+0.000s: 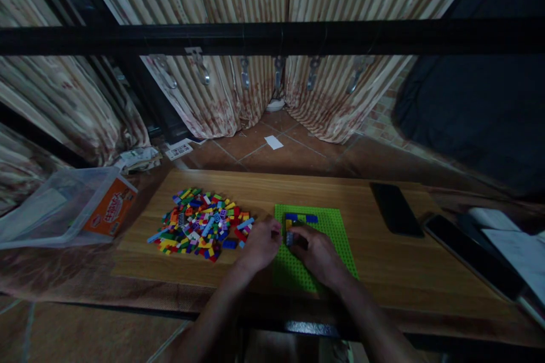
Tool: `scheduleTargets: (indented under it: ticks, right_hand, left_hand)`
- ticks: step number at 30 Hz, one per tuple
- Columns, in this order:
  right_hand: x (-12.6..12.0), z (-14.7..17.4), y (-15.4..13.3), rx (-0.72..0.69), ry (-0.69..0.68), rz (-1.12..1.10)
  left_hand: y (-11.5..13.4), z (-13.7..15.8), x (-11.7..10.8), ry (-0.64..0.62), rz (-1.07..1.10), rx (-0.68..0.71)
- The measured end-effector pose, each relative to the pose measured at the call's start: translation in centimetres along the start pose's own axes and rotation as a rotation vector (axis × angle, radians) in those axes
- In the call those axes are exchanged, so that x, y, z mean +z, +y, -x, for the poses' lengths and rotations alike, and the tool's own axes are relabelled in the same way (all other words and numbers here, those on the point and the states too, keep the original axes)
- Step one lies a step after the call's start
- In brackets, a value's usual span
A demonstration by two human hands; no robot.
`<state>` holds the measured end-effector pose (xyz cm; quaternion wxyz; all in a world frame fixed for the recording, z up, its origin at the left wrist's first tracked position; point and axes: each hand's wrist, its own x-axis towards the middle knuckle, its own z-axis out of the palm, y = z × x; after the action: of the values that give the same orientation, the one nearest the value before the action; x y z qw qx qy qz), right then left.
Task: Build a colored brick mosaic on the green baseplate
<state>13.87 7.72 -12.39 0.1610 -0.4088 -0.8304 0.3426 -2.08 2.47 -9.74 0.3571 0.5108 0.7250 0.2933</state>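
Observation:
A green studded baseplate (332,232) lies on the wooden table, with a short row of blue and yellow toy bricks (302,218) along its far left part. My right hand (318,250) is over the plate, its fingers closed on a small greyish-blue toy brick (289,238) near the left edge. Whether that brick is pressed onto the studs I cannot tell. Just left of the plate, my left hand (261,243) has its fingers curled together; anything in them is hidden. Beside it spreads a pile of loose multicoloured bricks (204,224).
A black phone (397,209) lies right of the baseplate, and another dark device (474,255) with papers is farther right. At the far left stands a clear plastic box (68,210) with an orange label. Curtains (238,91) hang behind the table (251,184).

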Motion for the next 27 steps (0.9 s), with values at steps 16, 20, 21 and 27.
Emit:
scheduleTargets:
  ticks: [16, 20, 21, 27]
  right_hand:
    - [-0.1, -0.1, -0.4, 0.060, 0.095, -0.069]
    - [0.1, -0.2, -0.5, 0.059, 0.107, -0.028]
    - [0.1, -0.2, -0.5, 0.062, 0.114, -0.025]
    - [0.4, -0.1, -0.5, 0.078, 0.152, -0.075]
  left_hand:
    - [-0.1, -0.7, 2.2, 0.073, -0.001, -0.041]
    - [-0.1, -0.9, 2.3, 0.098, 0.005, -0.067]
    - [-0.1, -1.0, 2.3, 0.104, 0.012, -0.072]
    - [-0.2, -1.3, 2.4, 0.140, 0.037, -0.104]
